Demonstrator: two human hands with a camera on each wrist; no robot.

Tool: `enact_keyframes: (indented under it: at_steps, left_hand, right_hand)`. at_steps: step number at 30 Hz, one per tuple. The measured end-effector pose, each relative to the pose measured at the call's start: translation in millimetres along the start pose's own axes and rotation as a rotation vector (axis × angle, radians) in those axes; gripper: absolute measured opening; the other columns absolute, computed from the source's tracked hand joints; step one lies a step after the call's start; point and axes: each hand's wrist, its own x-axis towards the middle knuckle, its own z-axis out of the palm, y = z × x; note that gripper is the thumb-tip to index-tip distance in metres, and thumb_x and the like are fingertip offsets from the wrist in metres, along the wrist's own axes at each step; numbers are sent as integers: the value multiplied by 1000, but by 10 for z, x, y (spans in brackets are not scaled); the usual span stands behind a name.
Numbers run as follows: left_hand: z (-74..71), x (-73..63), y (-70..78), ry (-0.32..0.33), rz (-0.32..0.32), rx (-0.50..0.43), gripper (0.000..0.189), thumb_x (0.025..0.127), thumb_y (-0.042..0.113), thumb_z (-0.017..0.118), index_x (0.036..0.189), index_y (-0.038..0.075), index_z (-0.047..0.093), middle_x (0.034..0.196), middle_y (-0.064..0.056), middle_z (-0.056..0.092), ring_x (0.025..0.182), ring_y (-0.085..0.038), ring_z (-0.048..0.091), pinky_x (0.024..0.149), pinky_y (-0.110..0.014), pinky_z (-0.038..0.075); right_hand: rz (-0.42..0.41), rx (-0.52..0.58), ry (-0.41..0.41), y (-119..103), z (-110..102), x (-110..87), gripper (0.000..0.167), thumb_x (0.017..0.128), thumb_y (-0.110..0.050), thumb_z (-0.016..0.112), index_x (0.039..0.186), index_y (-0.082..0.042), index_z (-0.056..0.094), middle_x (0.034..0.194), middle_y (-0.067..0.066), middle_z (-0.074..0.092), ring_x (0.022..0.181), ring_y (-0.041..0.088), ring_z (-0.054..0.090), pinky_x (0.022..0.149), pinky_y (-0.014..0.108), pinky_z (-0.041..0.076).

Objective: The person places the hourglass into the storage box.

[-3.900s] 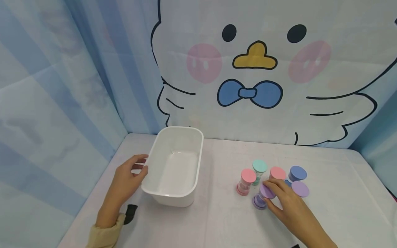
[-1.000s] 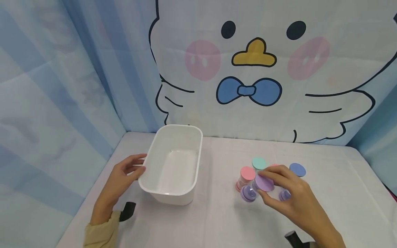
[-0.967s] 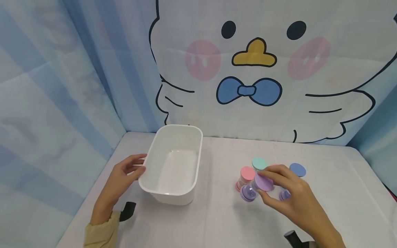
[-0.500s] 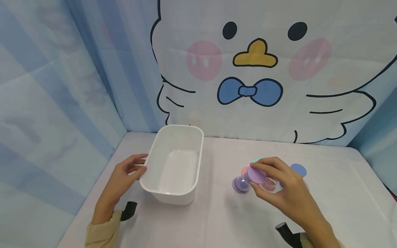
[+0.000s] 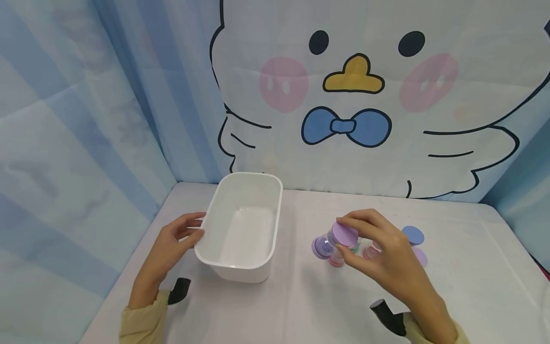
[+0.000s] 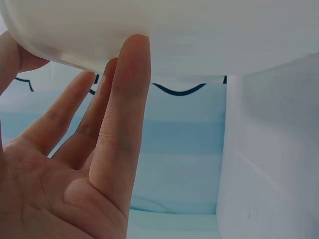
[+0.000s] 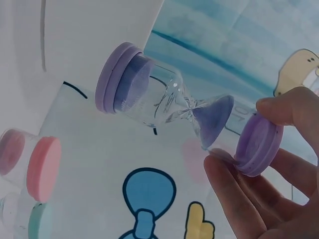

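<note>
A purple sand timer (image 5: 345, 234) hangs tilted above the table, its lilac end cap pinched between the thumb and fingers of my right hand (image 5: 388, 253). In the right wrist view that timer (image 7: 159, 84) shows purple sand in both glass bulbs. My left hand (image 5: 167, 251) is at the left side of a white plastic bin (image 5: 234, 273), its fingers touching the rim. Seen from the left wrist, the fingers of that hand (image 6: 99, 139) are fairly straight, with one fingertip against the bin's outer wall (image 6: 199, 40).
Behind and below my right hand stand more sand timers: a pink one (image 5: 337, 260), another pink one (image 5: 369, 252), a teal one (image 5: 355, 247), a blue one (image 5: 413, 235) and a purple one (image 5: 419, 256). Some are partly hidden. A cartoon-printed curtain (image 5: 343, 177) closes the table's back edge.
My right hand has pinched the purple sand timer, lifted it off the table and carried it leftward, toward the bin. The left hand and bin stay practically where they were.
</note>
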Motion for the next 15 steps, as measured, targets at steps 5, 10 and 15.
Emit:
enact_keyframes:
  at_steps: [5, 10, 15]
  left_hand:
    - [5, 4, 9, -3, -6, -10, 48, 97, 26, 65, 141, 10, 53, 129, -16, 61, 109, -21, 64, 79, -26, 57]
    - [13, -5, 16, -4, -11, -15, 48, 97, 26, 65, 141, 10, 53, 129, -16, 61, 113, -33, 62, 79, -26, 56]
    - [14, -17, 28, -1, -14, -9, 48, 97, 28, 65, 141, 10, 53, 129, -16, 61, 113, -34, 62, 79, -25, 56]
  right_hand:
    - [-21, 33, -7, -16, 17, 39, 46, 75, -21, 88, 116, -7, 71, 115, 0, 64, 102, 13, 62, 92, 6, 43]
    - [-55, 71, -6, -17, 38, 81, 49, 87, -45, 71, 118, -7, 71, 117, 2, 63, 104, 13, 61, 93, 8, 44]
    - [-41, 74, -12, -47, 71, 137, 52, 70, -8, 90, 118, -7, 70, 118, 3, 63, 105, 14, 61, 93, 8, 44]
